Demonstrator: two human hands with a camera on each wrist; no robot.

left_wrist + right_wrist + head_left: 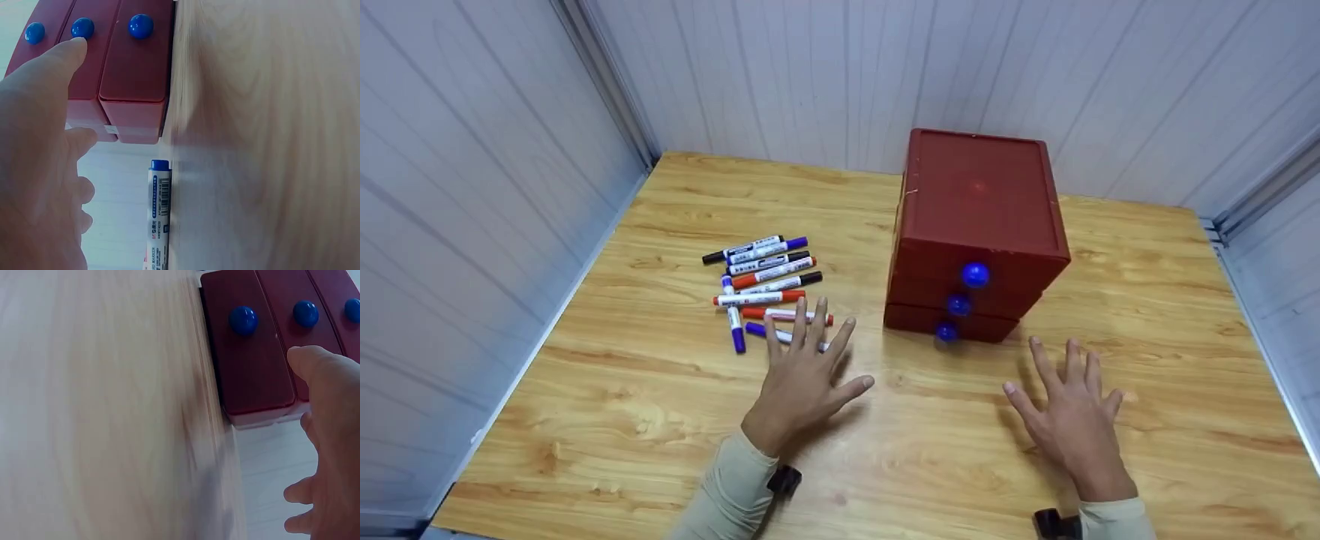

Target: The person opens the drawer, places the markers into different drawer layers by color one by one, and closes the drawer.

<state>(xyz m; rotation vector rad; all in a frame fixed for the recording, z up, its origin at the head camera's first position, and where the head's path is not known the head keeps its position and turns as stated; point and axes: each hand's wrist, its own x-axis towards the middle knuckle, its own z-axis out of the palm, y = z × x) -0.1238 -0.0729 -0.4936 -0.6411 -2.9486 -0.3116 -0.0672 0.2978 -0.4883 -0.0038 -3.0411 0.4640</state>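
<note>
My left hand [802,386], fingers spread, hovers over the wooden table with its fingertips overlapping the nearest markers in the head view. A blue-capped marker [160,214] lies beyond that palm in the left wrist view. Several whiteboard markers with black, red and blue caps lie grouped on the left, among them a red-capped marker [759,298] and a crosswise blue-capped marker [736,326]. To the right stands a dark red three-drawer box [982,195] with round blue knobs [976,274], its drawers closed. My right hand [1072,420], also spread and holding nothing, is in front of the box's right side.
The wooden table [607,405] is bounded by pale panel walls [795,82] at the back and both sides. The box stands near the back wall. A dark wrist camera [784,481] sits at my left cuff, another [1054,523] at my right.
</note>
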